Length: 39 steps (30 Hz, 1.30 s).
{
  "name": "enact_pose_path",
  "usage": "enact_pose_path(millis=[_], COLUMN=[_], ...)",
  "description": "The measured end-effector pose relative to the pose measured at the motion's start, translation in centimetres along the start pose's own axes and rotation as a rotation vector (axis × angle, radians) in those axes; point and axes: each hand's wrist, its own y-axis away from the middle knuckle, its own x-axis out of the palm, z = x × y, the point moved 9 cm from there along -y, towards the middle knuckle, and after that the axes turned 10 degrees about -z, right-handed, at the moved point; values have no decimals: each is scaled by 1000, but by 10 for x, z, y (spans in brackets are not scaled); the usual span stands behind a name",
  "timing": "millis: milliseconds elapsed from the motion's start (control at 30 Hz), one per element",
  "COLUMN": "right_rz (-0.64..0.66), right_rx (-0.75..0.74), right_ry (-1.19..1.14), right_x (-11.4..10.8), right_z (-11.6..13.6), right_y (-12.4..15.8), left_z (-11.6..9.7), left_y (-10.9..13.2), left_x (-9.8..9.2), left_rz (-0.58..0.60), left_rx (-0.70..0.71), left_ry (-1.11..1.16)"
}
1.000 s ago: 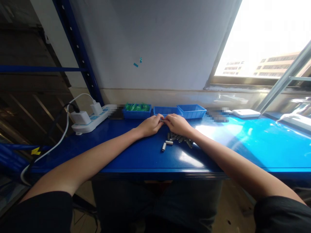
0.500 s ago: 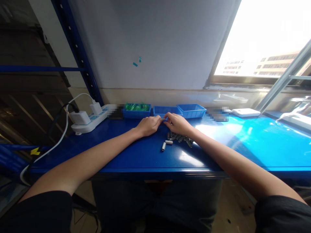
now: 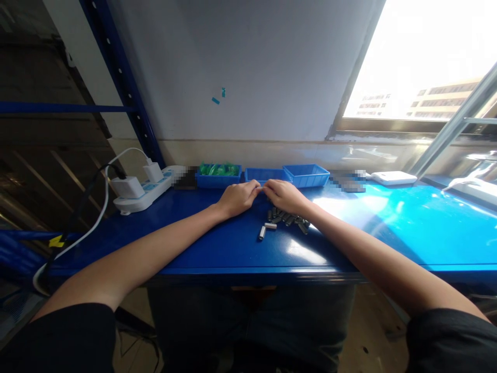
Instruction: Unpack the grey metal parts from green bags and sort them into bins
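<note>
My left hand (image 3: 238,199) is closed in a pinch just in front of the middle blue bin (image 3: 267,175). Fingertip to fingertip with it, my right hand (image 3: 285,197) is closed too; whatever the fingers hold is hidden or too small to name. Under and in front of my right hand lies a pile of small metal cylinders (image 3: 289,219). Two pieces sit apart at its left: an upright-angled metal cylinder (image 3: 262,232) and a pale one (image 3: 271,226) lying crosswise.
A blue bin (image 3: 218,180) with green bags stands back left, another blue bin (image 3: 310,178) right of the middle one. A white power strip (image 3: 143,201) with plugs and cables lies left. A white device (image 3: 393,178) rests back right.
My right fingers have closed in toward my left fingertips, and the thin piece seen between the hands earlier is now hidden. The loose cylinders have stayed in place.
</note>
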Motion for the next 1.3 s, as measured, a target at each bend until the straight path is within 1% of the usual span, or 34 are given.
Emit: enact_pose_path(millis=[100,200,300,400,500,567,667,733,800,900,1000,1067,1200,1300], right_rz=[-26,-30,-59,-138,-226,-264,-287,-268,-216,-131,-74,-43,-17,24], right_rx=[-39,-100,-88,17,146,205,229,202,146,56,15,16,50,-3], right_ry=[-27,-2,28,71,133,171,186,156,108,49,25,23,32,0], right_x=[-6,-11,-17,-25,-31,-34,-36,-36,-32,-25,-17,-12,-8,-5], right_z=[5,12,10,-8,-34,-47,-53,-46,-32,-10,4,5,-1,2], right_y=[1,2,-1,-7,-8,-6,-4,-4,-5,-4,-2,-1,1,1], left_z=[1,1,-2,-8,-15,-17,-14,-9,-6,-9,-11,-7,6,10], left_y=[0,0,0,0,1,2,2,1,1,2,2,0,-3,-5], left_x=[0,1,6,14,22,24,22,20,20,21,20,20,18,21], left_rz=[9,46,94,138,171,181,172,162,160,161,139,117,53,46], left_rx=[-4,3,5,12,55,78,69,49,47,93,100,36,-145,-230], left_ry=[2,42,137,202,137,104,108,119,134,171,246,349,551,671])
